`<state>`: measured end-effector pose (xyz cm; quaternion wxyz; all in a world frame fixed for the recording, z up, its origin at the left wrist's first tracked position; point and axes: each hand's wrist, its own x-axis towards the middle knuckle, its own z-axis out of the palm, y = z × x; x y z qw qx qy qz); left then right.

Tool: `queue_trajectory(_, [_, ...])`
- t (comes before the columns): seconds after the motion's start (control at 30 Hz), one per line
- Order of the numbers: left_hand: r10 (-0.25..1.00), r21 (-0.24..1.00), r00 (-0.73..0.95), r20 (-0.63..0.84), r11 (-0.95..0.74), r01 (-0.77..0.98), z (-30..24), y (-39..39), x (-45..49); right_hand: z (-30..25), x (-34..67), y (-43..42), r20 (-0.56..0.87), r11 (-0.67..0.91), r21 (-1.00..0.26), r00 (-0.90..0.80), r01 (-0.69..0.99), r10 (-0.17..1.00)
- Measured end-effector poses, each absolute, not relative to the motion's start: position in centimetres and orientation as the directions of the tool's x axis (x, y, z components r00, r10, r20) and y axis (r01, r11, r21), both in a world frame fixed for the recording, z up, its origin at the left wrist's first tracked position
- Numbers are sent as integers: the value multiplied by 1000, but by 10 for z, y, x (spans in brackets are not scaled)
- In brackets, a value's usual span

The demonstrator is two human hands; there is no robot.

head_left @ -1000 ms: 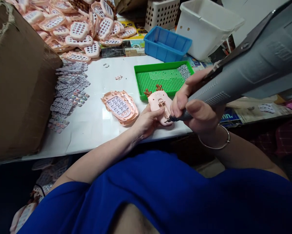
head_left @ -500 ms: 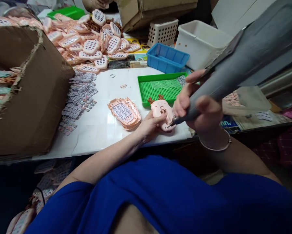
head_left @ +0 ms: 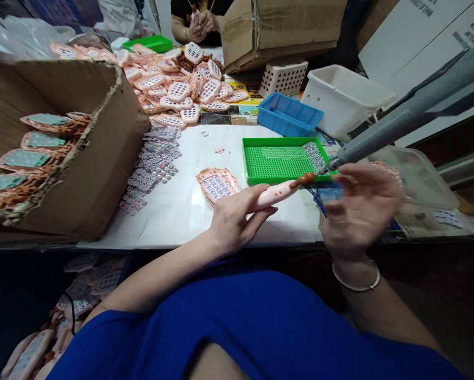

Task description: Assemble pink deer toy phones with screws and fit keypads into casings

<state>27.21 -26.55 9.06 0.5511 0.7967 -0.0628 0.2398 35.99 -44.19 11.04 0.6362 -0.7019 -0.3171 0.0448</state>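
My left hand [head_left: 232, 219] grips a pink toy phone [head_left: 274, 195] with brown antlers [head_left: 303, 180], tilted edge-on above the white work surface. My right hand [head_left: 355, 211] is empty, fingers apart and a little blurred, just right of the antlers. Over it, a grey electric screwdriver [head_left: 379, 129] slants down from the upper right, its tip close to the antlers; whether they touch I cannot tell. Behind the toy lies a green perforated tray [head_left: 276, 166] with small silvery screws [head_left: 315, 154] at its right end. Partly behind my left hand sits an open pink shell with a keypad [head_left: 216, 184].
A cardboard box [head_left: 114, 174] of toy parts stands at left, beside loose keypad pieces [head_left: 150, 163]. Pink shells [head_left: 177, 92] are heaped behind. Blue [head_left: 288, 116] and white [head_left: 339, 100] bins stand at back right. A clear tub [head_left: 426, 179] is at right. Another person's hands [head_left: 201, 25] work at the far side.
My right hand has let go of the screwdriver, which has moved up off the toy's back. My left hand has raised the toy phone and turned it edge-on. The view has shifted too.
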Motion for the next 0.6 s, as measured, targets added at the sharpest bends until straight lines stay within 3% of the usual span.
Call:
queue_trajectory(0.03, [208, 893, 886, 415, -282, -352, 93, -263, 270, 106, 354, -436, 340, 3, -920, 795, 391, 502])
queue_trajectory(0.1, [260, 963, 940, 222, 96, -253, 97, -256, 267, 98, 345, -428, 342, 0, -919, 799, 393, 495])
queue_trajectory(0.17, [158, 856, 987, -36, 514, -51, 99, -249, 262, 92, 339, -421, 346, 29, -923, 794, 384, 500])
queue_trajectory(0.23, [-13, 667, 984, -178, 734, 130, 98, -241, 256, 89, 336, -411, 323, 83, -938, 764, 336, 558])
queue_trajectory(0.3, [-110, 568, 976, -190, 798, 200, 94, -236, 250, 89, 335, -397, 267, 144, -962, 700, 231, 663])
queue_trajectory(0.37, [-142, 562, 977, -161, 800, 209, 89, -233, 242, 91, 334, -380, 206, 182, -978, 644, 104, 737])
queue_trajectory(0.53, [-148, 698, 970, -192, 674, 241, 82, -229, 223, 98, 332, -350, 85, 173, -982, 634, -79, 769])
queue_trajectory(0.6, [-39, 769, 970, -240, 603, 215, 82, -226, 215, 100, 330, -346, 45, 144, -983, 609, -115, 792])
